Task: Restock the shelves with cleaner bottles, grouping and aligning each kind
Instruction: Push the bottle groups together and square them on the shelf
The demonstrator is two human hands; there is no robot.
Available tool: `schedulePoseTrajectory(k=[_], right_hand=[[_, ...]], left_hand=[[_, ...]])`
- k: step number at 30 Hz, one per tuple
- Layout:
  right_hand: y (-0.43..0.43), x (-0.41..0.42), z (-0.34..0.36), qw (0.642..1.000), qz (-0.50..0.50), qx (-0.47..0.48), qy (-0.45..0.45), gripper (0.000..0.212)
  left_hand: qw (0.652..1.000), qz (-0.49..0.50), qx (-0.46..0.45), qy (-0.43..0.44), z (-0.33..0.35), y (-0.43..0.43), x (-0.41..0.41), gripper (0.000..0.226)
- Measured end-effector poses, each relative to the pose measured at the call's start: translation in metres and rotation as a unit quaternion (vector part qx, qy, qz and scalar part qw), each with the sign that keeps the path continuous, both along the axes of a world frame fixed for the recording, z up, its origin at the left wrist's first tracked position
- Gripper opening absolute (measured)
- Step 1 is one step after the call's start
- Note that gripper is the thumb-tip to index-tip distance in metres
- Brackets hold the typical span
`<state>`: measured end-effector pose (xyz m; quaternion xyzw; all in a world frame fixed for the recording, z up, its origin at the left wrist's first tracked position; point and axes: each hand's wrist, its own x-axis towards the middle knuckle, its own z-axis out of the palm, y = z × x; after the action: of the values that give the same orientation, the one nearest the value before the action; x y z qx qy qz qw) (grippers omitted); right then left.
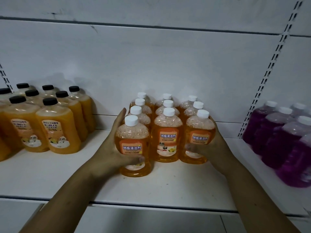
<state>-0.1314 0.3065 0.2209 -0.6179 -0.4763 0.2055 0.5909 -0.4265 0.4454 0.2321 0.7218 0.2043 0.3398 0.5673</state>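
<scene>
Left hand (110, 148) grasps front-left bottle (132, 140), standing nearest the shelf (168, 185) front edge; right hand (218, 147) grasps front-right bottle (199, 130).

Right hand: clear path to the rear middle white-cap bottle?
Probably not. Right hand grips the front-right bottle, and the rear middle bottle sits behind two others; only its cap looks reachable from above.

Orange white-capped bottles (166, 140), roughly ten, upright in three columns.
</scene>
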Motion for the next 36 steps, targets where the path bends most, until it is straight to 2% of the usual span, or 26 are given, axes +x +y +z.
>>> schedulePoseTrajectory(k=[4,11,17,19,21,27,32,36], right_hand=[[0.001,0.002,0.001,1.000,-0.007,-0.006,-0.004,0.129],[-0.002,0.000,0.001,1.000,-0.002,-0.002,0.005,0.131],[-0.007,-0.004,0.008,1.000,0.012,0.005,0.011,0.131],[-0.009,-0.004,0.014,0.999,0.000,0.018,0.032,0.136],[-0.015,-0.008,0.022,0.998,-0.028,0.033,0.044,0.142],[-0.043,-0.038,0.039,0.990,-0.099,0.007,-0.095,0.108],[-0.068,-0.075,0.026,0.975,-0.137,-0.011,-0.173,0.093],[-0.085,-0.104,0.019,0.957,-0.182,-0.003,-0.227,0.092]], left_hand=[[1.000,0.004,0.019,0.012,-0.001,0.002,-0.002,0.127],[0.999,-0.005,0.037,0.022,0.000,0.005,-0.004,0.126],[0.998,-0.024,0.047,0.017,0.005,0.006,-0.007,0.137],[1.000,-0.010,0.026,-0.010,0.011,0.002,-0.011,0.133],[0.999,0.026,0.045,-0.017,0.018,0.001,-0.014,0.128],[0.965,0.131,0.210,0.088,0.023,-0.001,-0.044,0.106],[0.936,0.181,0.261,0.150,0.011,-0.014,-0.076,0.110],[0.919,0.195,0.282,0.192,0.001,-0.024,-0.095,0.105]])
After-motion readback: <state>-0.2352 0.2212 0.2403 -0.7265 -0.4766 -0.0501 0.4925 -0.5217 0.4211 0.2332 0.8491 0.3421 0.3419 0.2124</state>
